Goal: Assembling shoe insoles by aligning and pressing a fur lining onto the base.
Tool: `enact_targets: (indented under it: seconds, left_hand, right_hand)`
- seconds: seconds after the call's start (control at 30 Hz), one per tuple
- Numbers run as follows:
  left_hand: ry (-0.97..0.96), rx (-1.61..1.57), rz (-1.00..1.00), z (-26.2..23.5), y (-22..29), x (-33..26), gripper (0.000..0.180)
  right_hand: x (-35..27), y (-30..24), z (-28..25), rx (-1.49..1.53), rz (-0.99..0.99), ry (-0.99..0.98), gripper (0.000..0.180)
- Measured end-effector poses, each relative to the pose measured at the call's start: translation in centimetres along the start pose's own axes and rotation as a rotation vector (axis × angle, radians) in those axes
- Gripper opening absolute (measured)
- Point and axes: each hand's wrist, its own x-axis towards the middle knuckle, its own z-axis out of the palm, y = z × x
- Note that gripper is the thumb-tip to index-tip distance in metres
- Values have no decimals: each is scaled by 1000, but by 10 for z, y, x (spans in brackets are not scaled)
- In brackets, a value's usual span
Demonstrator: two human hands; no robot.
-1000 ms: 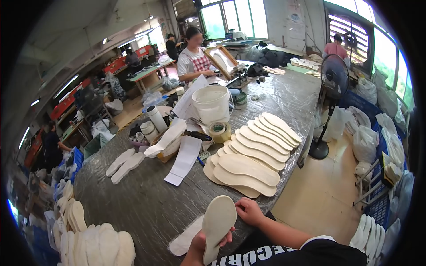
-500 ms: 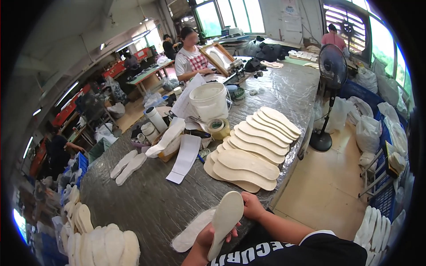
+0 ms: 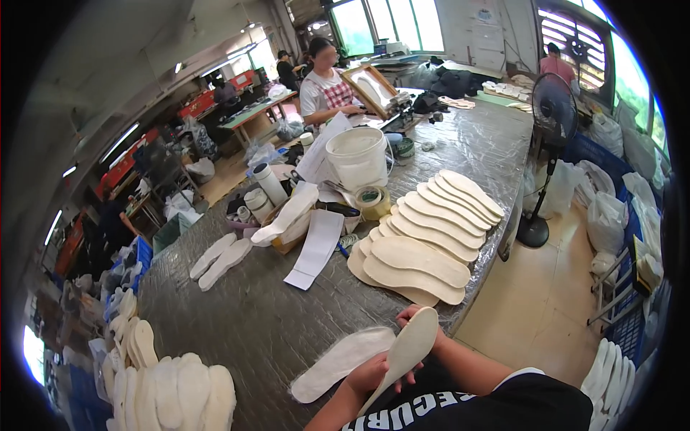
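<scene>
My left hand grips a cream insole by its lower half, thumb on one side and fingertips showing past the other edge. The insole is tilted upright in front of me. At its upper end my right hand is closed at the edge, with most of its fingers hidden behind the insole. A fluffy white insole lies flat on the table just left of my hands. Beyond them, overlapping rows of cream insoles spread across the table's right side.
A white bucket, tape roll and paper sheet stand or lie mid-table. Two insoles lie left. More insoles are stacked lower left. A fan stands right; a co-worker handles a wooden frame.
The insole in my hands has turned and leans more to the right, and now covers part of my right hand. The whole view has shifted slightly.
</scene>
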Motion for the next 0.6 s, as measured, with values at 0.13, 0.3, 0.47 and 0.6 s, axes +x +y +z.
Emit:
enact_targets:
  seconds: [0.13,0.3,0.47,0.6]
  left_hand:
    - [38,5,62,0,4,-1,55]
    - [21,-66,134,4,10,-2,60]
    - [67,23,98,4,11,-3,63]
    - [112,-43,99,6,1,0,66]
  right_hand:
    - [-2,-21,-2,23,29,31,13]
    - [2,-27,-5,-187,-36,1,19]
    - [3,-27,-4,-213,-95,36,22]
    - [-1,-23,-7,-272,-72,-88,30]
